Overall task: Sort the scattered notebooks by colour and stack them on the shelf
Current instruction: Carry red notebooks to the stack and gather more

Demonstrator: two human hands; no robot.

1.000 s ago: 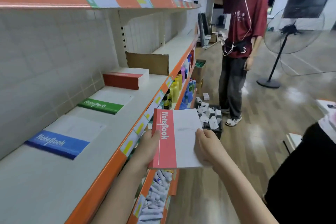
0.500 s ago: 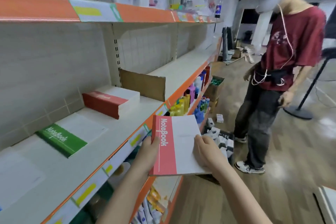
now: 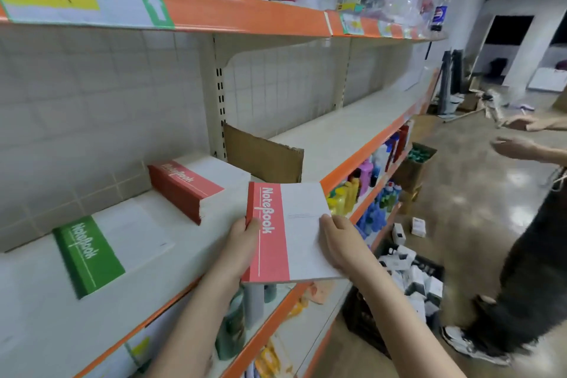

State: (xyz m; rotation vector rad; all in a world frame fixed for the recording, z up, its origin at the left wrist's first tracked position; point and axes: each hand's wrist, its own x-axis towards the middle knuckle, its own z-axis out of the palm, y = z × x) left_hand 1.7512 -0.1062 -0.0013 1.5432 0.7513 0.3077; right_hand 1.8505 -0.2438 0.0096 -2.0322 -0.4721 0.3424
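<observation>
I hold a red-and-white notebook [image 3: 294,230] flat over the front edge of the middle shelf [image 3: 171,273]. My left hand [image 3: 244,244] grips its red spine side. My right hand [image 3: 340,244] holds its white right edge with fingers curled over it. A thick stack of red notebooks [image 3: 196,186] lies on the shelf just beyond and to the left of the held one. A green notebook [image 3: 92,253] lies flat further left on the same shelf.
A cardboard divider [image 3: 264,158] stands upright behind the red stack. Bottles [image 3: 362,184] fill the lower shelf. A crate of small white boxes [image 3: 411,282] sits on the floor. Another person [image 3: 521,270] stands at the right, hands out.
The view swung toward the shelf and the held notebook moved forward and up over the shelf edge, nearer the red stack. The blue notebook has left the view.
</observation>
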